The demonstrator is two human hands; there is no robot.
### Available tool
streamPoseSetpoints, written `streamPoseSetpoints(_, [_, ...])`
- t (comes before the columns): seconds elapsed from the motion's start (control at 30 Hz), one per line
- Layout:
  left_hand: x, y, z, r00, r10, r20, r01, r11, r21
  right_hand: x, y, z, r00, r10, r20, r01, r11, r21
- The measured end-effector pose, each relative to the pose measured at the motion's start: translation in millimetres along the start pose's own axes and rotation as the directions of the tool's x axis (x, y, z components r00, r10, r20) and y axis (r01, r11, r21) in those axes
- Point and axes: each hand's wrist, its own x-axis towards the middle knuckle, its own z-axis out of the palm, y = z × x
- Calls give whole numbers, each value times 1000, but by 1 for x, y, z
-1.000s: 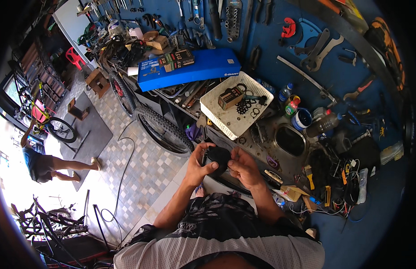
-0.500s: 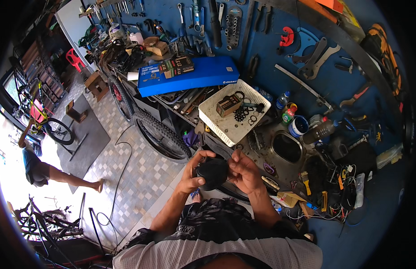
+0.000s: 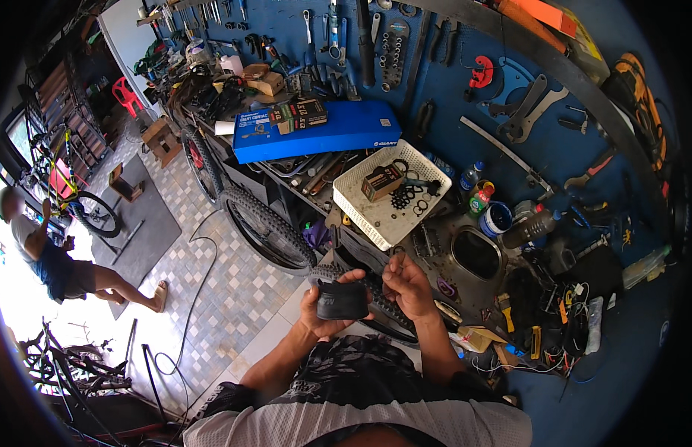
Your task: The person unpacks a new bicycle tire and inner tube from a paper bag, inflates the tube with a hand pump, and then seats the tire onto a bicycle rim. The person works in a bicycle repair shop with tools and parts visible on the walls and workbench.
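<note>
In front of my body, my left hand is closed around a rolled black inner tube, thumb at its near left side and fingers over its far edge. Pale marking shows on the tube's face. My right hand is just to the right, apart from the tube, with thumb and fingertips pinched together. Whatever that pinch may hold is too small to make out. Beyond both hands stands a bicycle tyre, partly hidden by them.
A white plastic basket of small parts and a blue box lie on the cluttered bench. Bottles and an open tub stand at right. Another wheel leans on the bench. A person is at far left.
My left hand has turned the inner tube so its broad marked face shows. My right hand has come away from it, to the right. The person at left has come further into view.
</note>
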Motion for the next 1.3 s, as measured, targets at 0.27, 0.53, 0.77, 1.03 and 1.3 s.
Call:
streamPoseSetpoints(0.27, [-25,-26,-44,954,-67,-292,46,996,-77,-1,-21,8,966,-254,53,259,948,-183])
streamPoseSetpoints(0.53, [-46,4,-58,925,93,-370,-15,978,208,-28,1,-45,992,-98,-85,-59,239,-969])
streamPoseSetpoints(0.77, [-42,31,-41,963,122,-242,-38,945,325,-83,-10,-156,844,-364,-394,-419,10,-908])
streamPoseSetpoints(1.03, [-25,31,-19,964,47,-261,78,891,447,-167,-45,-230,590,-431,-683,-807,-323,-494])
streamPoseSetpoints(1.3, [-3,28,-3,947,21,-321,269,492,828,-127,-60,-153,800,-431,-419,-541,-215,-813])
